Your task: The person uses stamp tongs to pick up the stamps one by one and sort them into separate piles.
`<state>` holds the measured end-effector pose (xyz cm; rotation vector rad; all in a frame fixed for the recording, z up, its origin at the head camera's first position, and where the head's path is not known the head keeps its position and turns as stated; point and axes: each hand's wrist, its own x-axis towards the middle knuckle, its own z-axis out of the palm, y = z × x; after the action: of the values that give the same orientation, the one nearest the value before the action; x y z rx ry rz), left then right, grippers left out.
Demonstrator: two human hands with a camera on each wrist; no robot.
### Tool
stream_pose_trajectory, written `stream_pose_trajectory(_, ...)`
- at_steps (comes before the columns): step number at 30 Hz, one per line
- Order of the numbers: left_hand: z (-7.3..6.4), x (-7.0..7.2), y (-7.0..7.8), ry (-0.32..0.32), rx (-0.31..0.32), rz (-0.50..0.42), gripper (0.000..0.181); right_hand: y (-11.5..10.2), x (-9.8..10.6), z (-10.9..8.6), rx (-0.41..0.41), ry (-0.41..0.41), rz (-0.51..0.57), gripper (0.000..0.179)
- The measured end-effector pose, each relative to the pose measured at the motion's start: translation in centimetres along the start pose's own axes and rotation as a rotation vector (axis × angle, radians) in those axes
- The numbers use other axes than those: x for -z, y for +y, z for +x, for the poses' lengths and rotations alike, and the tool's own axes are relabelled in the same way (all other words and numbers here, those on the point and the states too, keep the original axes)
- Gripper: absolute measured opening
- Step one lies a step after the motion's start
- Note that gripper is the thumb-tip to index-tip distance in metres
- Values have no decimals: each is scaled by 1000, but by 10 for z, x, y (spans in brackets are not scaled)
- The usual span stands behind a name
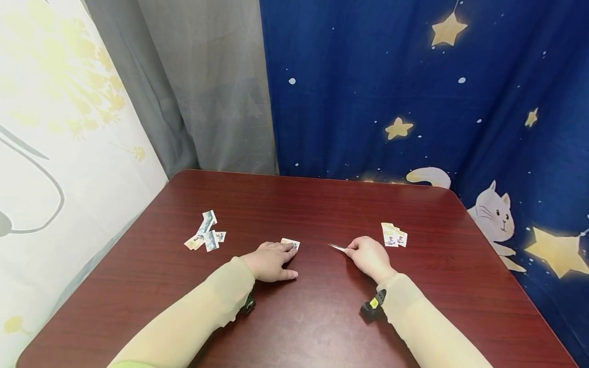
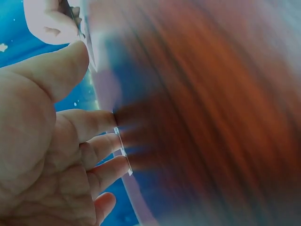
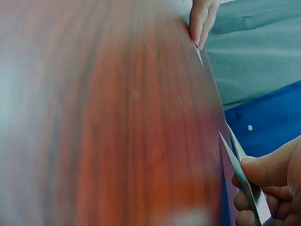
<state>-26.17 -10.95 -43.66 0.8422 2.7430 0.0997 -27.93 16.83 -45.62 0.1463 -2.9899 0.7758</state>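
My left hand (image 1: 272,261) lies on the tabletop with its fingers straight, the fingertips touching a small printed card (image 1: 290,243). In the left wrist view that card (image 2: 123,151) shows edge-on under the fingertips. My right hand (image 1: 370,258) holds metal tweezers (image 1: 338,248) between thumb and fingers, their tips pointing left toward the card. The right wrist view shows the tweezers (image 3: 244,179) with their two tips a little apart and nothing between them. A gap separates the tips from the card.
Several small printed cards (image 1: 211,240) lie scattered and partly overlapping on the left of the dark red table (image 1: 294,204). Another overlapping group of cards (image 1: 390,237) lies to the right. Behind the table hang a grey curtain (image 1: 221,92) and a blue starry curtain (image 1: 349,102).
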Motion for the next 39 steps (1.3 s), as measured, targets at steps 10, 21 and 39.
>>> stream_pose_trajectory(10,4,2,16,-9,-51,3,69,-12,-7,-1,23,-12,14,10)
stream_pose_trajectory(21,10,-1,29,-1,-69,28,71,-15,-12,0,43,-36,49,11)
stream_pose_trajectory(39,12,-2,31,-15,-66,32,74,-25,-18,1,26,-68,78,13)
